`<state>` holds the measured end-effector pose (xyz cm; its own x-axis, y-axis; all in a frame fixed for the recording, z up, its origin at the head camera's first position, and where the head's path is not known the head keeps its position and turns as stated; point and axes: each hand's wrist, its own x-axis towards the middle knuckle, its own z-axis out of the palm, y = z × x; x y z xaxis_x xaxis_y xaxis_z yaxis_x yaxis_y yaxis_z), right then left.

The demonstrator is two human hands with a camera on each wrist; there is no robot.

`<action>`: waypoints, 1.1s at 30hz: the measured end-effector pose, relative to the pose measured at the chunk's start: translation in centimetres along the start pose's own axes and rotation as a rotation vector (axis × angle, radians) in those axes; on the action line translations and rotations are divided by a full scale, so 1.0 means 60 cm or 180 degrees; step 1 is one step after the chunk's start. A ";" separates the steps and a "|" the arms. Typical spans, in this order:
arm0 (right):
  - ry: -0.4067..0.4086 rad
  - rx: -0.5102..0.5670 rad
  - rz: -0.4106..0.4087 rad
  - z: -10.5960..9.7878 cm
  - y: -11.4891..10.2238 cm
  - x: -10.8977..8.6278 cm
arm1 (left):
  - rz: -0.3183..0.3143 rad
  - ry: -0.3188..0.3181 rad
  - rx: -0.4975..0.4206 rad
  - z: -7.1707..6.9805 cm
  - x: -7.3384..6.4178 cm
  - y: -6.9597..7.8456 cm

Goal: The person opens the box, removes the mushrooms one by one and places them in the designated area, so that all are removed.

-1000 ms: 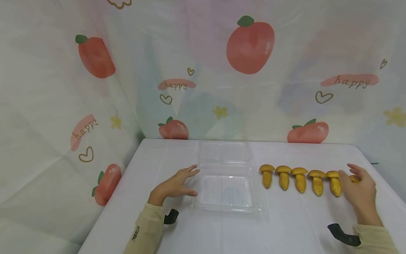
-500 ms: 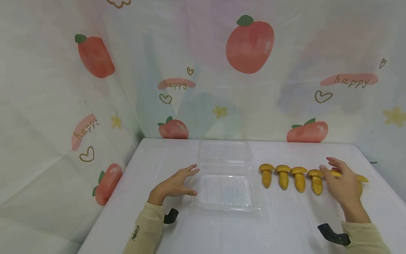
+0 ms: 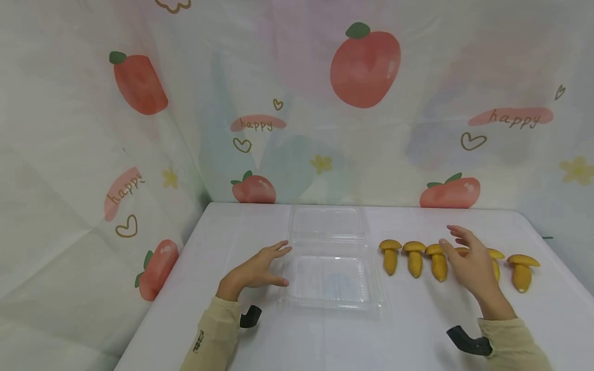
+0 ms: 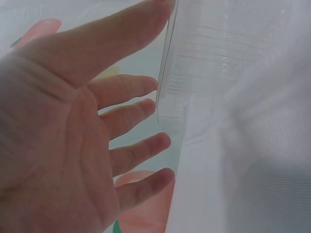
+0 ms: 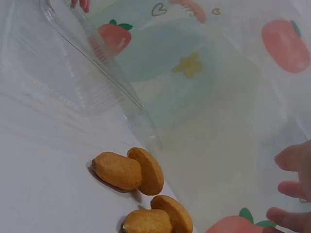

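Observation:
A clear plastic clamshell box [image 3: 329, 278] lies on the table with its lid [image 3: 328, 222] folded back toward the wall. My left hand [image 3: 252, 270] is at the box's left side, fingers spread and straight; in the left wrist view the thumb and fingertips come right at the rim [image 4: 167, 63]. To the right of the box stretches a row of yellow-brown toy mushrooms, from the leftmost mushroom [image 3: 390, 257] to the rightmost mushroom [image 3: 522, 273]. My right hand [image 3: 475, 270], fingers loosely extended and holding nothing, hovers over the row and partly hides a mushroom there.
A white cloth covers the table [image 3: 399, 335]. Behind it and on the left hangs a fabric backdrop [image 3: 297, 93] printed with fruit and hearts. A black strap piece sits at each sleeve cuff.
My right hand has moved left along the row, from the rightmost mushroom toward the middle, uncovering the mushrooms at the right end. The left hand and the box have stayed put.

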<state>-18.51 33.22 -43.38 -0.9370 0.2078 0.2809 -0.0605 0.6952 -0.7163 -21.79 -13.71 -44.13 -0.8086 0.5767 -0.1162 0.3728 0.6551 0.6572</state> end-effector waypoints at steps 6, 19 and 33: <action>-0.0146 -0.0041 -0.0156 0.014 -0.011 -0.005 | -0.0012 0.0024 0.0047 0.000 -0.001 0.001; -0.0443 0.0020 -0.0477 0.049 -0.026 -0.020 | -0.0082 0.0030 0.0068 0.002 0.001 0.008; -0.0657 0.0004 -0.0647 0.077 -0.047 -0.037 | -0.0134 0.0043 0.0059 0.003 -0.001 0.011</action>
<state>-17.85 27.62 -44.92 -0.9558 -0.0802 0.2827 -0.2544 0.7074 -0.6594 -21.40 -13.24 -43.81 -0.8298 0.5419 -0.1333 0.3466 0.6876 0.6380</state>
